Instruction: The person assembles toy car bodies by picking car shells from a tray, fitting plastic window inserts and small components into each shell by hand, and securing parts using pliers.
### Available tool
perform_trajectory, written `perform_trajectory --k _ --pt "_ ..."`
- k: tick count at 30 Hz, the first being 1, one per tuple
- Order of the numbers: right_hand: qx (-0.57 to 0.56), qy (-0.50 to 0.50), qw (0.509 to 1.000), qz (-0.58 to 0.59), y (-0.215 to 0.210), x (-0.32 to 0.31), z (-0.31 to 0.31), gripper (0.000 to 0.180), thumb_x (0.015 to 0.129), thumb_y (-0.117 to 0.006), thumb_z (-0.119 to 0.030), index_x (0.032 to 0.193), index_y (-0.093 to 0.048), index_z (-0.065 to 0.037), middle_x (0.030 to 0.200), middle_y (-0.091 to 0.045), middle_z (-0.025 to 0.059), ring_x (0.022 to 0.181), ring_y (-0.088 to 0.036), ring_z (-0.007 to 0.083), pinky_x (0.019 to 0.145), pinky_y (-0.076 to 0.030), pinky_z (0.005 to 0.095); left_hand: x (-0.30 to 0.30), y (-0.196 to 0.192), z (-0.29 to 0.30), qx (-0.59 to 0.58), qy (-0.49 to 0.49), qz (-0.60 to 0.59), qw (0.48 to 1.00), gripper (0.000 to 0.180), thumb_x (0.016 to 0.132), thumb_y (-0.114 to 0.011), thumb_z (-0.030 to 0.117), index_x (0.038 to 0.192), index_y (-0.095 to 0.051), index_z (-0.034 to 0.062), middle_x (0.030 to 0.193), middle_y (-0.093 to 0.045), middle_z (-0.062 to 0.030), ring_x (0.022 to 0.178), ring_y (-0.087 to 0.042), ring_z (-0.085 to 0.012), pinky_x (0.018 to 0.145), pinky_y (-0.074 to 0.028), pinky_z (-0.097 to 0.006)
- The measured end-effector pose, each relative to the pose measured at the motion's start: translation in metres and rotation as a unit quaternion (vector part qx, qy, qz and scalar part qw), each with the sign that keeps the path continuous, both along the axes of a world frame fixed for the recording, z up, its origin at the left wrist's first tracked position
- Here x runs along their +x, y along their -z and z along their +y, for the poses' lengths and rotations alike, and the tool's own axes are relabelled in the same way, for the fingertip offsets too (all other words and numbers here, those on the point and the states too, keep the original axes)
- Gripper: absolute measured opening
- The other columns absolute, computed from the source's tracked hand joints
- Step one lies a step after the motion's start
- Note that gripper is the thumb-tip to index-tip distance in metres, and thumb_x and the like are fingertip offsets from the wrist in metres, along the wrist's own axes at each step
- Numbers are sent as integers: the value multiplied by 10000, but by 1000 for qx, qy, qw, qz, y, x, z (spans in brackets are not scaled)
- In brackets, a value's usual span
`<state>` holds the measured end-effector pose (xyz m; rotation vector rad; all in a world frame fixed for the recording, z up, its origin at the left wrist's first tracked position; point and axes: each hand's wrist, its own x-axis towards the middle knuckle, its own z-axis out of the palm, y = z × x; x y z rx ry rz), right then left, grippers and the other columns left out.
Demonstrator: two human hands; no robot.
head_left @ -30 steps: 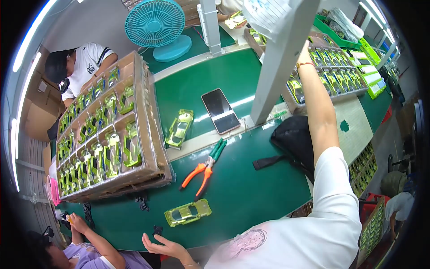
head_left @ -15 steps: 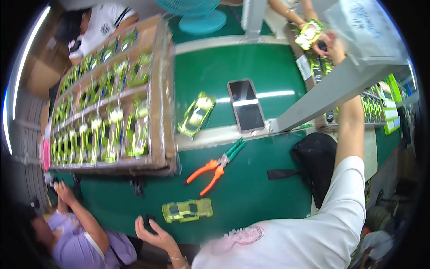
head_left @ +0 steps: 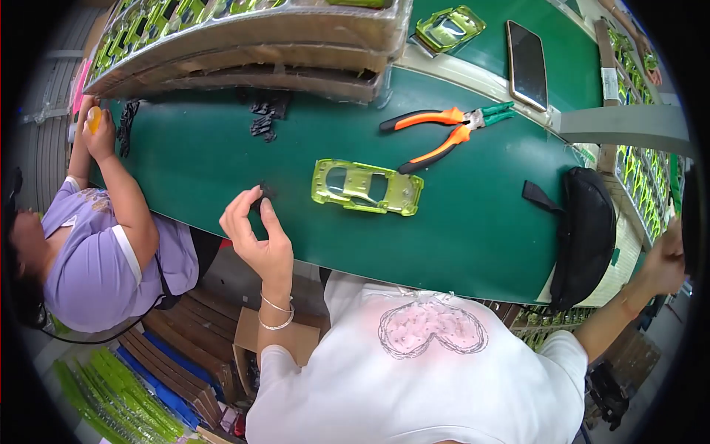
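Observation:
My left hand (head_left: 260,235) pinches a small black piece (head_left: 262,194) between thumb and fingertips, just above the green tabletop (head_left: 473,229). To its right lies a yellow-green toy car body (head_left: 367,187) with clear windows, touched by neither hand. Pliers (head_left: 452,127) with orange-and-black handles and green-covered jaws rest behind the car body, one handle end close to it. Far out at the right rim is my right hand (head_left: 665,260), bent and partly cut off by the dark border. Its fingers and anything in them cannot be made out.
A stacked carton tray (head_left: 296,44) of similar car bodies stands at the back left. Small black parts (head_left: 264,122) lie before it. Behind are another car body (head_left: 451,29) and a phone (head_left: 527,65). A black pouch (head_left: 586,237) and grey post (head_left: 629,132) are right; a co-worker (head_left: 103,251) sits left.
My right arm has swung back from the far right, where its hand was beside another person's hands and a car body, to the right rim. My left hand keeps its black piece; the view has tilted down.

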<state>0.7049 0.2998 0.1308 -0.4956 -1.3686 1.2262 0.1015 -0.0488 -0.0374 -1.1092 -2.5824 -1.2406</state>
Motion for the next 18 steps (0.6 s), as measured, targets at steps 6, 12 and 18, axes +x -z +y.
perform_trajectory --k 6,12,18 --pt "72 -64 876 -473 81 -262 -176 153 919 -716 -37 1059 -688 18 925 -678 145 761 -650 228 670 -516 319 -18 -16 -6 -34 35 85 995 192 968 -651 13 1154 -697 30 1180 -691 -84 1144 -582 -216 977 -456 -352" --pt "211 -89 858 -460 137 -360 -198 521 805 -807 -57 1285 -605 -32 1340 -586 176 1175 -591 381 984 -508 451 5 -38 21 21 231 -114 966 483 896 -746 38 1365 -633 28 1282 -652 -167 1125 -643 -303 926 -536 -374" --pt "210 -95 862 -451 156 -375 -199 597 780 -829 -80 1325 -588 -40 1293 -576 150 1110 -572 377 960 -505 459 4 -25 36 -18 307 59 950 601 835 -818 79 1398 -617 33 1270 -629 -148 1027 -613 -315 870 -521 -383"
